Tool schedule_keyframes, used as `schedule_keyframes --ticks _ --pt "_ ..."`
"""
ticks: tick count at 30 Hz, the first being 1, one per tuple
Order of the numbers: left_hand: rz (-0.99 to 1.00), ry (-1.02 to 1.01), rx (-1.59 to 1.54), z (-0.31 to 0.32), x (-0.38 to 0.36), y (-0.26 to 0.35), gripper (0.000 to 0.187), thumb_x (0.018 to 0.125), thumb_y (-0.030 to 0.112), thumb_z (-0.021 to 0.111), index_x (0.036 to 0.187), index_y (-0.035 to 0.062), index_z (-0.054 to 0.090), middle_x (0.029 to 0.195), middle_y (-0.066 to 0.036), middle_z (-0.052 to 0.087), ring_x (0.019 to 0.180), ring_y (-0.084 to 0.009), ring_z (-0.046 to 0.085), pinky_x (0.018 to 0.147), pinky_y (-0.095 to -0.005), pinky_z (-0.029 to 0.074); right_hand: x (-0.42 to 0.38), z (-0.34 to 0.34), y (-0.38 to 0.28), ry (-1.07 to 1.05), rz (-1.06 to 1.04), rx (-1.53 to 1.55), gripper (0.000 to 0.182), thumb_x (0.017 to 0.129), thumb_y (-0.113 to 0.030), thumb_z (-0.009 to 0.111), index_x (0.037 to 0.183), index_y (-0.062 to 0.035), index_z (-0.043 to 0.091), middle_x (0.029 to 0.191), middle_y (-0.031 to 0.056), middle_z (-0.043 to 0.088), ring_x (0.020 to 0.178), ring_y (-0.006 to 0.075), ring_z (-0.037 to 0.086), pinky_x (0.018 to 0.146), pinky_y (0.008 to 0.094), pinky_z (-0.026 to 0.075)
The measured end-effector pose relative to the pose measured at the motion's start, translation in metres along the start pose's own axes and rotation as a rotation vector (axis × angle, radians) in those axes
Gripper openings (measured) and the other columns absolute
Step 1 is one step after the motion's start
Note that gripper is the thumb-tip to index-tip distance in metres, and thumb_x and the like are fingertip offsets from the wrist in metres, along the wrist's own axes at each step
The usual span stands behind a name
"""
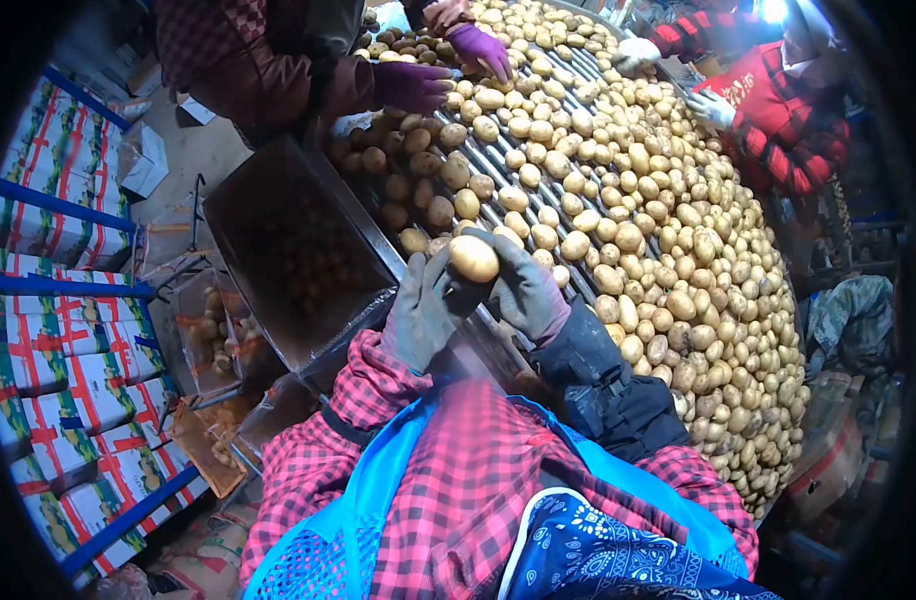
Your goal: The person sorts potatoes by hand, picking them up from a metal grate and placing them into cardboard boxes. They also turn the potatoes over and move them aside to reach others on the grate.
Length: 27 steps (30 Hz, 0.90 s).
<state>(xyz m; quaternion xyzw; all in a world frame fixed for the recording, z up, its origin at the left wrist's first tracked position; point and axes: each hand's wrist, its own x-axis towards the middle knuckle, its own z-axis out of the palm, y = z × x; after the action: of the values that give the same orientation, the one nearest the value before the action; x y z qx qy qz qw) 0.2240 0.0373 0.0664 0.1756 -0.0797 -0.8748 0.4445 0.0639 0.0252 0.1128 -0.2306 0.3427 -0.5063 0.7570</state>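
Note:
Both my hands wear grey, dirt-stained gloves and are raised at the edge of the sorting table. My right hand grips a smooth yellow potato, its fingers curled over the top and right side. Close on the potato's left is my left hand, fingers stretched upward and apart. Beyond them, many loose potatoes cover the metal rollers of the table. Darker, soil-covered potatoes lie at the upper left of the rollers.
A deep metal bin with potatoes inside stands left of my hands. Across the table, one person's purple gloves reach over potatoes; another person in white gloves works at the right. Stacked cartons line the far left behind blue bars.

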Motion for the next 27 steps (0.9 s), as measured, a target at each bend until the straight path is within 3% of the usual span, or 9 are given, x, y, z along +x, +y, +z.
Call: schedule_keyframes --ticks 5,7,11,13,15,19,21,23,27 --pt "-0.139 -0.201 -0.558 -0.039 0.008 -0.006 0.059 0.102 0.048 0.043 0.139 0.0032 0.049 0.136 -0.017 0.053 0.129 -0.0282 0.049 0.113 -0.0431 0.038 -0.027 0.030 -0.008 -0.088 -0.019 -0.367 0.042 0.100 -0.033 0.053 0.126 0.0006 0.058 0.113 0.0065 0.063 0.109 0.0157 0.058 0.095 0.0295 0.046" --pt "0.081 0.173 0.007 -0.042 -0.006 0.003 0.052 0.101 0.041 0.048 0.136 0.0026 0.052 0.134 -0.018 0.054 0.123 -0.0276 0.055 0.107 -0.0421 0.046 -0.024 0.005 0.000 -0.089 0.009 -0.416 0.048 0.101 -0.032 0.052 0.137 -0.0006 0.052 0.126 0.0107 0.061 0.119 0.0187 0.056 0.104 0.0328 0.042" --pt "0.328 0.617 0.053 -0.044 -0.031 0.086 0.039 0.095 0.032 0.063 0.120 0.0022 0.062 0.105 -0.012 0.069 0.089 -0.0225 0.067 0.084 -0.0373 0.058 0.001 -0.028 -0.009 0.150 -0.108 -0.913 0.044 0.094 -0.022 0.059 0.134 -0.0019 0.057 0.126 0.0137 0.061 0.115 0.0181 0.058 0.099 0.0302 0.045" --pt "0.562 0.878 0.815 -0.135 -0.050 0.122 0.043 0.096 0.031 0.062 0.127 0.0006 0.059 0.111 -0.009 0.066 0.099 -0.0164 0.062 0.098 -0.0301 0.047 0.032 -0.041 -0.020 0.222 -0.194 -1.198 0.046 0.092 -0.028 0.063 0.129 -0.0004 0.058 0.111 0.0186 0.066 0.104 0.0262 0.064 0.092 0.0352 0.049" --pt "0.549 0.903 0.899 -0.131 -0.057 0.131 0.045 0.097 0.031 0.059 0.130 0.0005 0.056 0.117 -0.010 0.063 0.106 -0.0171 0.058 0.101 -0.0309 0.045 0.079 -0.066 -0.014 0.198 -0.531 -1.713 0.054 0.090 -0.038 0.063 0.128 -0.0004 0.055 0.108 0.0221 0.066 0.101 0.0337 0.065 0.091 0.0430 0.049" --pt "0.576 0.855 1.098 -0.085 -0.072 0.126 0.055 0.101 0.035 0.050 0.147 0.0046 0.040 0.145 -0.014 0.046 0.130 -0.0245 0.048 0.112 -0.0406 0.036 0.179 -0.053 -0.011 0.218 -0.077 -1.956 0.057 0.080 -0.049 0.070 0.116 -0.0067 0.058 0.111 0.0192 0.064 0.104 0.0351 0.063 0.086 0.0473 0.049" --pt "0.572 0.764 0.988 -0.076 -0.063 0.104 0.059 0.099 0.038 0.054 0.146 0.0043 0.041 0.145 -0.016 0.046 0.130 -0.0266 0.048 0.111 -0.0414 0.037 0.199 -0.070 0.002 0.261 -0.260 -1.997 0.054 0.078 -0.049 0.072 0.110 -0.0069 0.060 0.107 0.0168 0.065 0.101 0.0347 0.063 0.085 0.0469 0.050" --pt "0.548 0.660 0.763 -0.058 -0.047 0.075 0.063 0.097 0.042 0.056 0.146 0.0038 0.040 0.144 -0.018 0.046 0.129 -0.0272 0.049 0.110 -0.0402 0.039 0.199 -0.091 0.009 0.263 -0.447 -1.795 0.050 0.079 -0.034 0.074 0.120 -0.0096 0.062 0.107 0.0190 0.064 0.098 0.0328 0.064 0.085 0.0446 0.050" --pt "0.327 0.227 0.702 -0.050 -0.018 0.035 0.073 0.098 0.049 0.052 0.150 0.0021 0.032 0.146 -0.020 0.043 0.126 -0.0280 0.053 0.104 -0.0394 0.046 0.116 -0.051 -0.030 0.163 -0.136 -0.331 0.061 0.085 -0.010 0.070 0.140 -0.0041 0.046 0.120 0.0099 0.061 0.110 0.0213 0.060 0.094 0.0363 0.050"
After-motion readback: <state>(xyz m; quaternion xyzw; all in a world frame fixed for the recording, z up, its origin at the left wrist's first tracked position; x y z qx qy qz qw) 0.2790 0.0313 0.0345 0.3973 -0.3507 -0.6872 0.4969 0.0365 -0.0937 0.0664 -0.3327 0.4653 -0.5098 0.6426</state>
